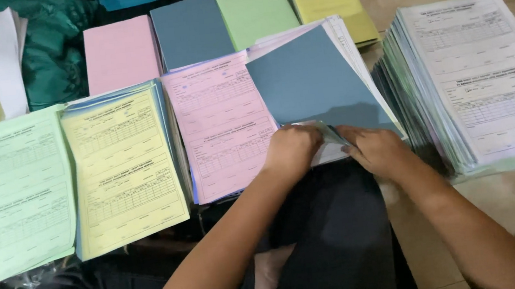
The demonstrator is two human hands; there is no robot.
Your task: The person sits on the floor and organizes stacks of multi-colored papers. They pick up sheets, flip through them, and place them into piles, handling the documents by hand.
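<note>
My left hand [293, 149] and my right hand [378, 149] meet at the near edge of a small stack of sheets topped by a blue-grey sheet [315, 84]. Both hands pinch the lower corner of that stack, where a thin fold of paper [331, 133] shows between the fingers. The stack lies partly over a pile of pink printed forms [222, 123]. White sheets stick out under the blue-grey one at its right edge.
Piles of yellow forms [123, 168] and green forms [11, 193] lie at the left. A tall stack of white forms [483, 79] stands at the right. Blank pink [120, 54], blue-grey [191, 30], green [254, 10] and yellow [326, 0] stacks line the back. My dark-clothed legs [337, 232] are below.
</note>
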